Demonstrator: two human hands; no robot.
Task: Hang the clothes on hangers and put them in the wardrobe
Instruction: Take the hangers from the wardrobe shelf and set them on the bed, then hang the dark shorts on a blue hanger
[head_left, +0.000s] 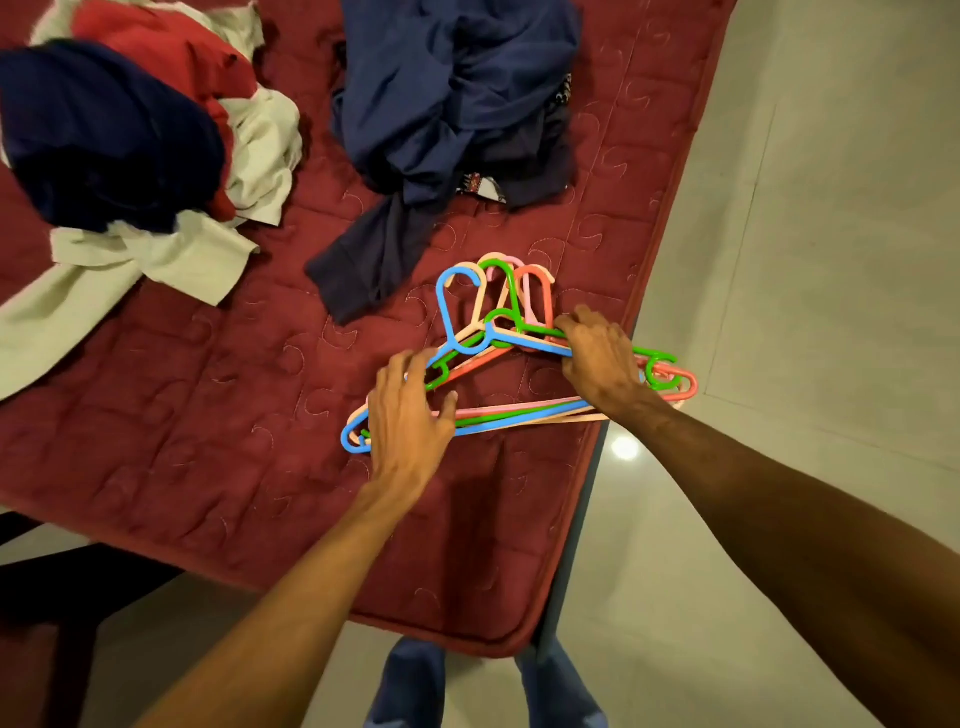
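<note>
A stack of several plastic hangers (498, 322), blue, green, pink, peach and coral, lies near the right edge of a maroon quilted mattress (208, 415). My left hand (408, 415) rests on the stack's left end, fingers spread over the bars. My right hand (597, 358) is on the right side of the stack, its fingers curled round the upper bars of the hangers. A crumpled blue garment (447, 104) lies behind the hangers. Further left sits a heap of navy, red and white clothes (130, 145).
The mattress edge and a grey bed frame (582, 519) run down the right side. Beyond it is pale tiled floor (805, 260). My blue-clad feet (410, 686) stand at the mattress corner. No wardrobe is in view.
</note>
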